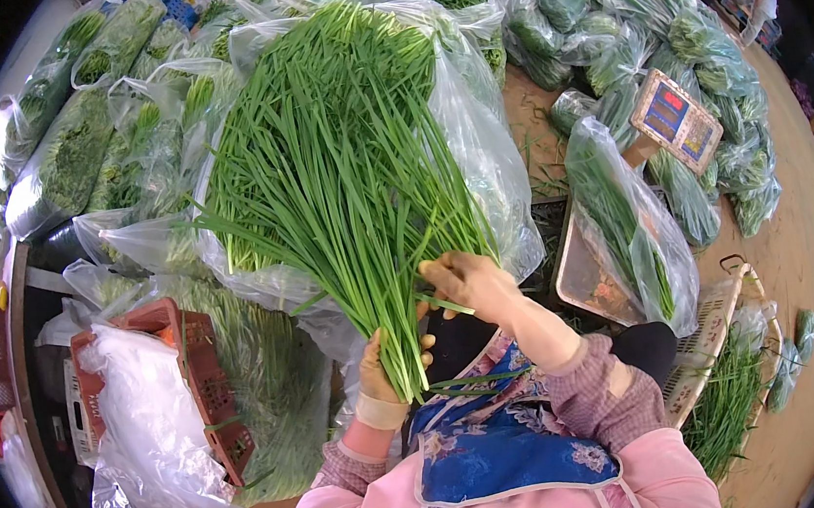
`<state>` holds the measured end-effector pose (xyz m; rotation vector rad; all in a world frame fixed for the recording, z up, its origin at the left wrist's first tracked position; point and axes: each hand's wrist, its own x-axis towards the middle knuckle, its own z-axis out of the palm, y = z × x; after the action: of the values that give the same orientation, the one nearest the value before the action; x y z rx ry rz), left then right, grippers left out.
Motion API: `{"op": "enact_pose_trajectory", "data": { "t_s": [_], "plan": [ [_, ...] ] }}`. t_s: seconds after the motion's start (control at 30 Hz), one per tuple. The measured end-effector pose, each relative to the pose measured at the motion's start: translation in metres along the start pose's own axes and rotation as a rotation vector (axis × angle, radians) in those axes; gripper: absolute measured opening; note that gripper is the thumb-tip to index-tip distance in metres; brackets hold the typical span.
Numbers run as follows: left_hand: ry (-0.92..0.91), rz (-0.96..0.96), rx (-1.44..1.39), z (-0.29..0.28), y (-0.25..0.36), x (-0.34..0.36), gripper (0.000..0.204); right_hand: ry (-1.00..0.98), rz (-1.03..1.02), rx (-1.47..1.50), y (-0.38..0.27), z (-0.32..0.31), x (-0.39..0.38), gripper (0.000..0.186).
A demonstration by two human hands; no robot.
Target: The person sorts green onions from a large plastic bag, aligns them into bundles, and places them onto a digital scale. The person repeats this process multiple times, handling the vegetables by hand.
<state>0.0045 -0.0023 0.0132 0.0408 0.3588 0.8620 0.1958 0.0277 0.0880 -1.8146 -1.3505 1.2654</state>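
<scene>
My left hand [384, 369], in a beige glove, grips the lower ends of a long bunch of flat green leaves [348, 250], chive-like, which slants up over a large open plastic bag [478, 130] full of the same greens. My right hand [459, 283], also gloved, is closed on some blades at the bunch's right side, just above and right of my left hand. Loose blades lie across my blue floral apron [515, 459] below.
Bagged greens [92, 137] crowd the left and back, more [704, 78] the right. A scale with display [673, 121] holds a bagged bundle [620, 224] on its pan [590, 275]. A red crate with plastic bags [203, 372] is at left, a cream basket [692, 364] at right.
</scene>
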Motion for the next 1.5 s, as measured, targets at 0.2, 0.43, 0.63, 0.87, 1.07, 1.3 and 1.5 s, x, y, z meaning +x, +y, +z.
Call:
{"op": "enact_pose_trajectory", "data": {
  "t_s": [0.2, 0.43, 0.63, 0.87, 1.07, 1.3, 1.5],
  "plan": [
    [-0.11, -0.03, -0.066, -0.004, 0.007, 0.001, 0.058, -0.101, 0.125, 0.392, 0.022, 0.01, 0.02, 0.033],
    [-0.133, -0.058, -0.06, -0.007, 0.003, 0.01, 0.063, 0.021, 0.036, 0.133, 0.015, 0.017, 0.012, 0.019],
    [-0.151, -0.05, -0.141, 0.003, 0.0, 0.01, 0.063, 0.043, -0.14, 0.807, 0.029, -0.01, -0.027, 0.017],
    [0.082, -0.081, 0.181, 0.016, -0.024, 0.024, 0.043, -0.133, -0.5, 0.276, 0.019, 0.015, -0.045, 0.01],
    [0.228, -0.059, 0.245, -0.007, -0.015, 0.025, 0.04, -0.169, -0.518, 0.909, 0.02, -0.043, -0.084, 0.01],
    [0.011, -0.136, 0.026, 0.004, -0.008, 0.019, 0.054, -0.152, -0.197, -0.792, 0.069, -0.064, -0.082, 0.027],
    [0.066, -0.086, 0.194, 0.011, -0.011, 0.021, 0.055, -0.278, -0.182, -0.452, 0.037, -0.001, -0.048, 0.042]
  ]
}}
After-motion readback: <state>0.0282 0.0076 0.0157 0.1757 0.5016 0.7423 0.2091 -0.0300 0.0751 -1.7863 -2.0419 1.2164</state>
